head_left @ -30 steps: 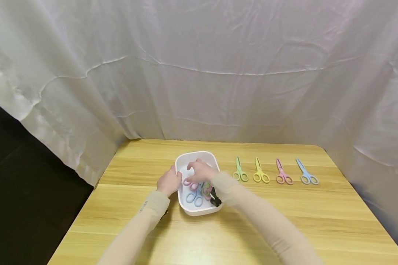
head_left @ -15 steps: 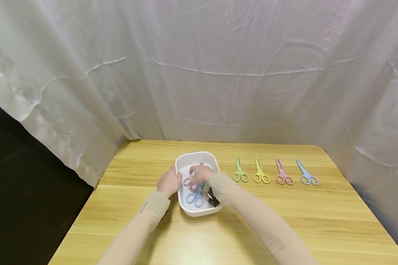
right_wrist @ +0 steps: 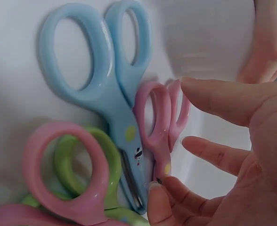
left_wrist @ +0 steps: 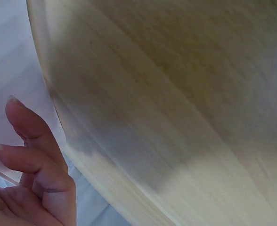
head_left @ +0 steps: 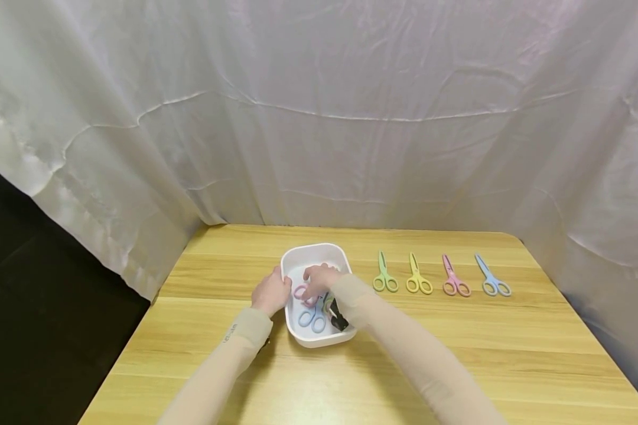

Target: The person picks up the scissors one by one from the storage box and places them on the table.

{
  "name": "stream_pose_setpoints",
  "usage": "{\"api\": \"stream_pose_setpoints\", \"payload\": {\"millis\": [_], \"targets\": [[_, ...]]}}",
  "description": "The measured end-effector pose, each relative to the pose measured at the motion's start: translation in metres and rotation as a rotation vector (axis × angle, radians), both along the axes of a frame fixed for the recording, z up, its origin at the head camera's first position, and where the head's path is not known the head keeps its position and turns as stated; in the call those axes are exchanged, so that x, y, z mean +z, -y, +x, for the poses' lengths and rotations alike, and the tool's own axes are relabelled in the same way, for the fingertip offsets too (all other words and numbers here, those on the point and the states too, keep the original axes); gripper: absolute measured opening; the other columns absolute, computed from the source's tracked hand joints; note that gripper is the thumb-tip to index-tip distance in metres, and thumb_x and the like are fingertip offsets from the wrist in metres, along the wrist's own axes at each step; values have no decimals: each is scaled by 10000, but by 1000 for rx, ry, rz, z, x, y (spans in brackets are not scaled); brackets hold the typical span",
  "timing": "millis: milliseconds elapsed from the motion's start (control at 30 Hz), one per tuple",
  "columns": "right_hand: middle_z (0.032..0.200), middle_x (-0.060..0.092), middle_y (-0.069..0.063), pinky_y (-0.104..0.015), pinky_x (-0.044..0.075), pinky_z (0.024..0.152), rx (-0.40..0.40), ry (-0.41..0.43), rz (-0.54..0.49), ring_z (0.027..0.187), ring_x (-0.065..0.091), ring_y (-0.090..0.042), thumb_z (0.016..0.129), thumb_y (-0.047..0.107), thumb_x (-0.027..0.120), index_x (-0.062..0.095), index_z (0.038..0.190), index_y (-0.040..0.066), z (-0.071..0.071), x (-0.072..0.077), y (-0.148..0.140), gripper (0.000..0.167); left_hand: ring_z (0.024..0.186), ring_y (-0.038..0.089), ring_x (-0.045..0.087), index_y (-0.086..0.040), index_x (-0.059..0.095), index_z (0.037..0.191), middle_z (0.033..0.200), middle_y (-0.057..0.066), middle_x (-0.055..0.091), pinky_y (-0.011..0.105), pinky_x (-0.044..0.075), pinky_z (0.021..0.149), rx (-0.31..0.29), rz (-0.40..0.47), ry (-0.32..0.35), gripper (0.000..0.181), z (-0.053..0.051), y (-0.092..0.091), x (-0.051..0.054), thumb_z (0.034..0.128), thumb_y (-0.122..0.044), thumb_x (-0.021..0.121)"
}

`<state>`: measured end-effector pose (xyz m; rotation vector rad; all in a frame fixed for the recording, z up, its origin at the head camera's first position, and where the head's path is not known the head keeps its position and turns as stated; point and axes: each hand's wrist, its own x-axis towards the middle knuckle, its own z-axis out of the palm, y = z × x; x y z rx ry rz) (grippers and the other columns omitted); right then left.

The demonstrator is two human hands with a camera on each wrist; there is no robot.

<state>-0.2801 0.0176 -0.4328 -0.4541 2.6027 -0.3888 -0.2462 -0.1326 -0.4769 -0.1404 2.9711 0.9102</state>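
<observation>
Right hand (head_left: 321,281) down inside the white bin (head_left: 319,341); fingers parted and bent, thumb tip at the handle rings of the pink scissors (right_wrist: 158,148), fingertips close by the lower end of the handles; actual contact cannot be told; left hand (head_left: 270,292) at the bin's left side, thumb hooked over the rim, gripping the wall; pink scissors lie on the bin floor, blue scissors (right_wrist: 122,117) right beside them; next to those, a second pink pair (right_wrist: 93,202), one ring lying over green scissors (right_wrist: 112,165); outside, to the bin's right, a spaced row on the wooden table (head_left: 510,354): green pair (head_left: 383,272), yellow pair (head_left: 416,273), pink pair (head_left: 452,275), blue pair (head_left: 487,274), blades toward the pale curtain (head_left: 319,147); pale sleeves (head_left: 420,348) on both arms.
</observation>
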Motion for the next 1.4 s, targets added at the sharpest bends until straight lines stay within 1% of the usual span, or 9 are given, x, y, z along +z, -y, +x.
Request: {"api": "stream_pose_setpoints", "payload": {"millis": [300, 533, 667, 800, 900, 967, 1133, 1200, 1400], "targets": [[1316, 663, -96, -454, 386, 1146, -14, 1, 4, 1178, 590, -272, 863, 390, 751, 601, 1339, 114, 0, -1, 0, 571, 960, 391, 709, 10, 438, 1470, 1193, 262, 698, 505, 563, 790, -2, 1, -2, 525, -1, 0, 0, 1024, -268, 430], [1225, 683, -89, -437, 446, 1087, 3, 9, -7, 1088, 601, -244, 881, 451, 727, 632, 1265, 110, -3, -6, 2, 522, 970, 392, 705, 8, 438, 1472, 1214, 259, 692, 497, 562, 791, 9, 1, -4, 529, -1, 0, -4, 1022, -270, 425], [1083, 701, -73, -397, 483, 1025, 25, 8, -22, 1057, 601, -238, 887, 445, 723, 653, 1156, 101, -3, -8, 2, 442, 1008, 410, 697, 18, 449, 1456, 1237, 265, 682, 516, 559, 823, 13, -5, -16, 523, -1, 0, -4, 1015, -262, 426], [897, 736, -44, -369, 481, 1004, 44, 1, -34, 1082, 604, -241, 905, 447, 710, 650, 1051, 108, -3, -10, 3, 374, 1019, 422, 695, 13, 460, 1449, 1225, 266, 687, 533, 555, 835, 17, -5, -17, 513, -1, 0, -3, 1019, -265, 431], [845, 759, -43, -364, 464, 1006, 48, 3, -40, 1095, 585, -240, 912, 444, 705, 642, 1003, 123, -3, -11, 3, 340, 989, 411, 702, 9, 451, 1458, 1201, 263, 695, 520, 558, 809, 13, -14, -12, 517, -1, -1, -2, 1023, -270, 426], [850, 770, -55, -364, 471, 986, 51, 15, -50, 1060, 599, -236, 917, 435, 702, 636, 990, 125, -3, -11, 4, 326, 970, 402, 705, 10, 441, 1467, 1194, 263, 697, 511, 559, 793, 10, -17, -9, 525, -1, 0, -1, 1025, -272, 426], [856, 755, -61, -331, 475, 876, 47, 34, -69, 894, 595, -178, 922, 429, 697, 608, 963, 133, -6, -14, 4, 312, 932, 385, 706, 12, 445, 1464, 1175, 256, 703, 493, 559, 762, 5, -14, -6, 522, -1, 0, -1, 1025, -271, 432], [815, 718, -39, -303, 458, 825, 47, 34, -80, 833, 572, -152, 921, 419, 702, 591, 928, 141, -9, -19, 5, 299, 919, 380, 705, 11, 450, 1459, 1158, 251, 708, 488, 559, 757, 3, -18, -4, 517, -1, 0, -2, 1024, -268, 432], [723, 664, 10, -300, 469, 822, 27, 32, -93, 790, 582, -145, 905, 402, 724, 569, 876, 156, -13, -28, 6, 291, 956, 390, 705, 0, 456, 1456, 1187, 250, 703, 502, 561, 785, 8, -22, -7, 511, -2, 0, -5, 1022, -269, 428]]}}
